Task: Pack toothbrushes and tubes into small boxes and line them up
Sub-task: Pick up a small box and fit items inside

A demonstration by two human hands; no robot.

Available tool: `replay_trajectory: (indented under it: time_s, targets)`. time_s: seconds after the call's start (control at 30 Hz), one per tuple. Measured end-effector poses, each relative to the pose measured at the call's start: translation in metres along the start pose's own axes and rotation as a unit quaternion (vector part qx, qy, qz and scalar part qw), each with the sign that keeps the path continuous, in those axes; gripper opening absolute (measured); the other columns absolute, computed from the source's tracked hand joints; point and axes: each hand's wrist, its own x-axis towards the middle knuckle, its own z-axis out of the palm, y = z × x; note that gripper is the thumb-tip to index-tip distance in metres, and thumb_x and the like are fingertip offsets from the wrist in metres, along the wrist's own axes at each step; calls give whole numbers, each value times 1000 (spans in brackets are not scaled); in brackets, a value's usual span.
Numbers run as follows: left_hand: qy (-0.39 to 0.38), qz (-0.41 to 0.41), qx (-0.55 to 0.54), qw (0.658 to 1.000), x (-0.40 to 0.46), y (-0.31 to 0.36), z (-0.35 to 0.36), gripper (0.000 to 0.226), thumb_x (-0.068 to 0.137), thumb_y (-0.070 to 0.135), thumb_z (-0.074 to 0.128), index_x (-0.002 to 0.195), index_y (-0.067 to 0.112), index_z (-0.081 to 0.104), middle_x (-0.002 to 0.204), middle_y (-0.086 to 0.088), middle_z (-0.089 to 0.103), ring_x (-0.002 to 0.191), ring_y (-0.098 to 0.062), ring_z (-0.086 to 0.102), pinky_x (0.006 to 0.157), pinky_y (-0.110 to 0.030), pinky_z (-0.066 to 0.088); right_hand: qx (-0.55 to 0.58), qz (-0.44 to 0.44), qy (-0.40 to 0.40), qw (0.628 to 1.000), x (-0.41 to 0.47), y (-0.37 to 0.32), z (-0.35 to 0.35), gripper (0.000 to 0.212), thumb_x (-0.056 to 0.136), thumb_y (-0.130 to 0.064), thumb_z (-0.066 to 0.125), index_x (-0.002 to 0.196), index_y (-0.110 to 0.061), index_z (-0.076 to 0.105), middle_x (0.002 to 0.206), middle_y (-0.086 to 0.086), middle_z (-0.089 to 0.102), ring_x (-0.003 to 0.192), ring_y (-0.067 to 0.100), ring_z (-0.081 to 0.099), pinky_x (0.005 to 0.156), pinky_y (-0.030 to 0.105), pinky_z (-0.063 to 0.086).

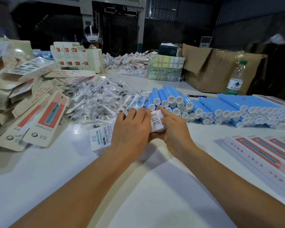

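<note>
A small white box (156, 120) with a barcode on its end is gripped between both hands at the table's middle. My left hand (130, 129) wraps over its left side, and my right hand (174, 127) holds the right side with the index finger stretched along the top. Blue tubes (204, 106) with white caps lie stacked just beyond the hands, running off to the right. Bagged toothbrush heads (99, 99) form a heap to the left of the tubes. Finished boxes (260, 152) with red and blue artwork lie side by side at the right.
Flat unfolded cartons (28, 102) pile up at the left. Another white printed box (99, 137) lies under my left wrist. A water bottle (235, 78), cardboard cartons (220, 69) and scissors (197, 96) sit behind the tubes. A person with a headset (92, 37) works at the far side.
</note>
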Motion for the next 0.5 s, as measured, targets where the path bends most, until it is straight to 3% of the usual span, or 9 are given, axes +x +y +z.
replay_trajectory:
  time_s: [0.07, 0.17, 0.23, 0.3, 0.37, 0.4, 0.43, 0.5]
  targets:
    - [3, 0, -5, 1000, -1, 1, 1, 67, 66, 57, 78, 105, 4, 67, 87, -7, 65, 77, -27, 61, 62, -34, 45, 1, 0, -1, 1000, -1, -1, 2, 43, 91, 6, 36, 110, -21, 64, 74, -1, 74, 68, 14, 70, 58, 33, 58]
    - [8, 4, -1, 1000, 0, -1, 3, 66, 65, 56, 78, 104, 4, 67, 87, -7, 65, 77, -26, 61, 62, -34, 45, 24, 2, 3, 1000, -3, 0, 8, 26, 95, -10, 42, 105, -8, 66, 83, 10, 70, 75, 20, 66, 62, 35, 55]
    - [-6, 7, 7, 1000, 1, 0, 3, 61, 72, 56, 70, 105, 5, 67, 88, -6, 64, 79, -26, 60, 63, -33, 44, -9, -5, -11, 1000, -8, 3, 13, 27, 95, -23, 43, 104, -5, 62, 90, 12, 65, 80, 18, 62, 65, 30, 55]
    - [-35, 6, -12, 999, 1, 2, 2, 59, 81, 52, 44, 112, 6, 64, 95, -6, 62, 85, -27, 59, 68, -34, 42, -110, -21, -30, 993, -13, 4, 17, 43, 84, -39, 48, 117, -13, 58, 108, 3, 63, 97, 13, 60, 86, 33, 53]
    - [-68, -5, -40, 997, 1, 1, 1, 70, 80, 52, 23, 124, 9, 56, 108, -6, 58, 97, -27, 54, 76, -36, 38, -155, -7, -54, 986, -15, 4, 19, 66, 77, -48, 51, 135, -16, 47, 137, 3, 52, 124, 18, 51, 107, 43, 41]
    - [-74, -9, -43, 996, 2, 0, 2, 73, 80, 55, 20, 129, 10, 51, 114, -5, 55, 103, -27, 51, 79, -36, 35, -147, -5, -63, 987, -14, 2, 18, 62, 82, -47, 53, 134, -15, 46, 142, 7, 48, 130, 21, 47, 110, 47, 36]
    - [-81, -18, -43, 996, 4, -2, 2, 76, 80, 60, 17, 132, 12, 46, 118, -3, 51, 108, -25, 47, 81, -36, 32, -126, -12, -64, 990, -13, -1, 16, 49, 90, -43, 51, 130, -14, 48, 140, 8, 50, 129, 22, 47, 111, 50, 33]
    - [-83, -44, -49, 994, 9, -4, 3, 80, 78, 67, 16, 132, 14, 40, 122, -1, 48, 113, -24, 43, 83, -35, 31, -80, -22, -39, 996, -10, -6, 13, 36, 99, -34, 42, 116, -5, 55, 108, 5, 67, 105, 16, 61, 108, 50, 35]
